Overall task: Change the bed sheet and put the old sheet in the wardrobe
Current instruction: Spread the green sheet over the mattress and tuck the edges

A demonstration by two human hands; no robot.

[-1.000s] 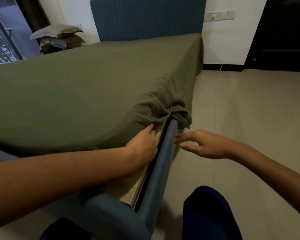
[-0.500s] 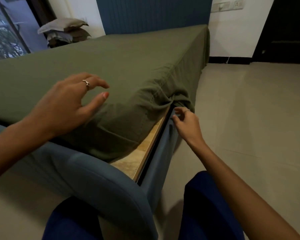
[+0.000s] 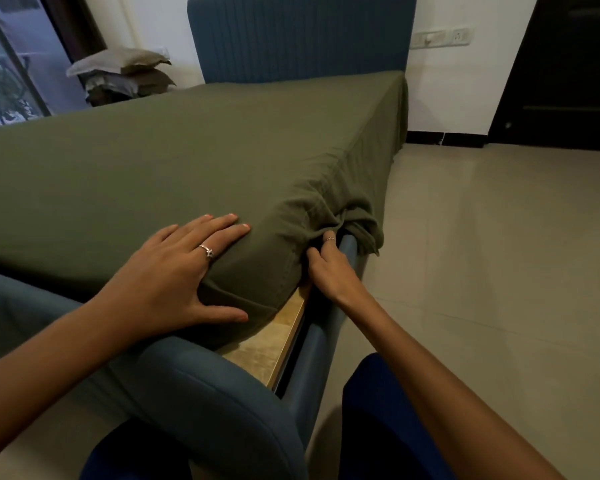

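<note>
Bedroom, pale tiled floor (image 3: 499, 271), bed seen from its foot corner. Right hand (image 3: 329, 268) at the near corner of the mattress: fingers curled into a bunched fold of the olive-green sheet (image 3: 187, 150), pinching it just above the blue side rail (image 3: 329, 327); a ring shows on one finger. Left hand (image 3: 174, 275) lies flat on the sheet at the same corner, fingers straight and spread, thumb down over the mattress edge, holding nothing; ring on one finger. Sheet covers the whole mattress, smooth on top, gathered and creased at the near corner, a loose tail hanging past the rail. Bare wooden slat board (image 3: 271, 344) exposed between mattress and the padded blue footboard (image 3: 205, 393). Blue ribbed headboard (image 3: 298, 36) at the far end against a white wall. Stack of folded cloth and pillows (image 3: 122, 74) beyond the bed, beside a glass door (image 3: 7, 64). Switch panel (image 3: 440, 38) on the wall; dark door (image 3: 565, 71) far right. Dark blue trouser knees at bottom of view
</note>
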